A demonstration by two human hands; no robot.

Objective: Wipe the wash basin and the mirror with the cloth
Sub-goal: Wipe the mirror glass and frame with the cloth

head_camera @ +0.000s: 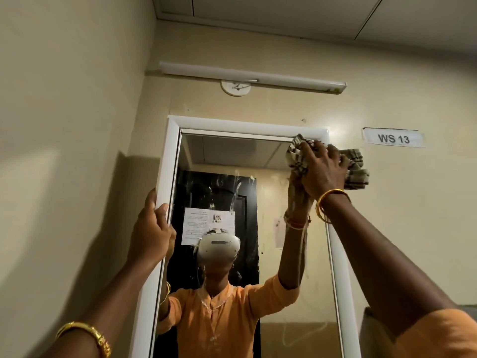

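Observation:
A tall mirror (pixel 268 202) in a white frame (pixel 232 124) hangs on the beige wall ahead. Water streaks run down its glass. My right hand (pixel 321 169) grips a bunched checked cloth (pixel 357 166) and holds it against the mirror's top right corner. My left hand (pixel 151 231) holds the left side of the frame, thumb on the front. The glass reflects a person in an orange top wearing a headset. The wash basin is out of view.
A white tube light fitting (pixel 253 77) runs along the wall above the mirror, with a round ceiling-rose plate (pixel 236 87) under it. A label reading "WS 13" (pixel 393 138) is stuck to the wall at the right. The side wall stands close on the left.

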